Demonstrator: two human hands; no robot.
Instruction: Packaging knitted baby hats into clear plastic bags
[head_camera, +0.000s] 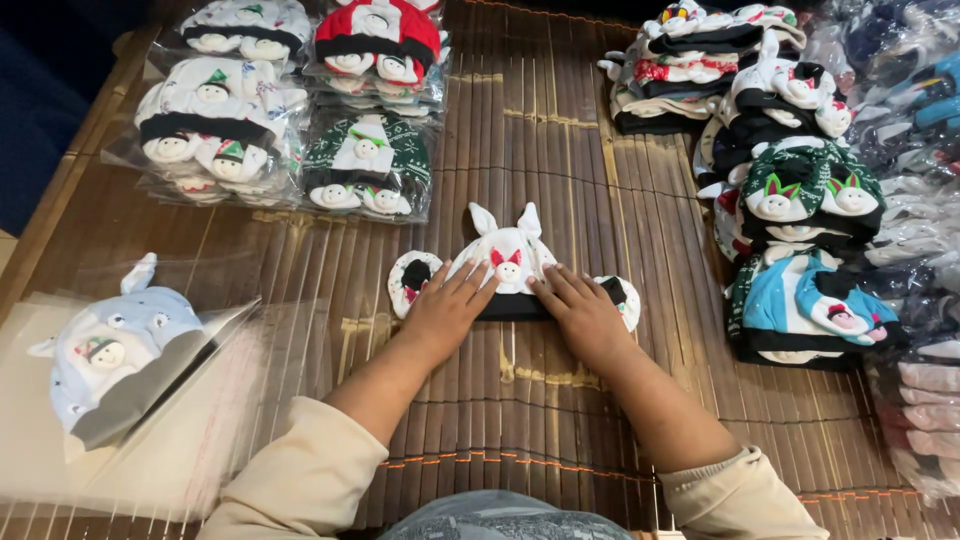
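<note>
A small white knitted hat with two ears, a red bow and a black band lies flat in the middle of a bamboo mat. My left hand rests flat on its left lower edge, fingers spread. My right hand presses flat on its right lower edge. A round white and black mitten lies beside the left hand, and another peeks out right of the right hand. Neither hand grips anything.
Bagged hats are stacked at the back left. Unbagged hat and mitten sets pile up at the right. A pale blue hat lies half inside a clear bag on a stack of clear bags at the near left.
</note>
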